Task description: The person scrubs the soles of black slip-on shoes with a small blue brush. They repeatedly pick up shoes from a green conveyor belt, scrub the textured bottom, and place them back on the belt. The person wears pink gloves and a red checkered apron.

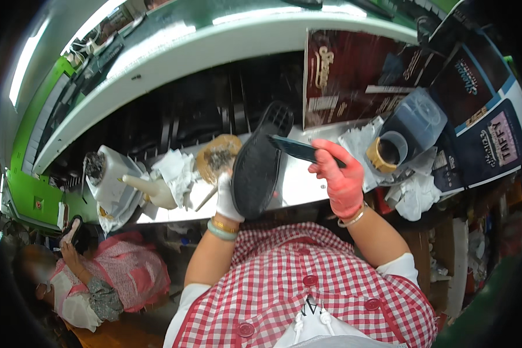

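Note:
My left hand (227,200), in a white glove, grips the edge of a black shoe sole (255,174), holding it tilted upright above the white work surface. The sole's patterned heel end points away from me. In a pinkish-red glove, my right hand (341,184) is closed on a dark, flat, narrow tool (296,148). That tool's far end reaches left to the sole's right edge; I cannot tell whether they touch. Its exact kind is unclear. Just behind my left hand lies a round, amber-stained pad or dish (219,152) with dark residue.
At left stand a cut white jug (117,177), a cream squeeze bottle (153,192) and crumpled white cloth (177,174). At right are a yellow-rimmed cup (379,155), a clear bluish container (417,119) and printed cartons (342,69). A co-worker (122,272) sits lower left, holding a sole.

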A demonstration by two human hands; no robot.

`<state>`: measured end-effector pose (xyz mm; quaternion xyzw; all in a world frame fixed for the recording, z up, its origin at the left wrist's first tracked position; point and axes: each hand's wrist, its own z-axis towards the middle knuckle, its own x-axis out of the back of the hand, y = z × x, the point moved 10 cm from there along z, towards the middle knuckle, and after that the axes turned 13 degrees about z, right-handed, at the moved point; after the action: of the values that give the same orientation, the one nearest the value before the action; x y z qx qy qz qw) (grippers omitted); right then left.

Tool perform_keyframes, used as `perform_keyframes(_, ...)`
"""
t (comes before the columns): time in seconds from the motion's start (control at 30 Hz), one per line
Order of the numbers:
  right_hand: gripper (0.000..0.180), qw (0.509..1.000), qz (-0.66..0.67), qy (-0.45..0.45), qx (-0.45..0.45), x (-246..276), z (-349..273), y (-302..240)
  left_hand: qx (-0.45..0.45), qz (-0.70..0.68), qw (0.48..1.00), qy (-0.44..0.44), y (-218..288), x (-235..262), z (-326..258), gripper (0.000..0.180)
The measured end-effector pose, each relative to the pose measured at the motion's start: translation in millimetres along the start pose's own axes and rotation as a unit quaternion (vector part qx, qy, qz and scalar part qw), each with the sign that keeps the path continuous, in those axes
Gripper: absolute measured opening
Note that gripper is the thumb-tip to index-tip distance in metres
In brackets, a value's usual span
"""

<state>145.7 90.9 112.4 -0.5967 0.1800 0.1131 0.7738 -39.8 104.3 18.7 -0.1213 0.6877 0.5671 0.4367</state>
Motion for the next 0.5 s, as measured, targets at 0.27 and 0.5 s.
perform_keyframes(0.27, 0.029, 0.943, 0.031, 0.067, 0.325, 42, -48, -62, -0.164, 0.058, 0.980, -0.097, 119, -102, 0, 0.085)
perform_keyframes(0.5, 0.030, 0.956, -0.082, 0.070, 0.274, 28, -44, -32, -0.134, 0.045, 0.990, 0.018, 203, -111, 117, 0.054)
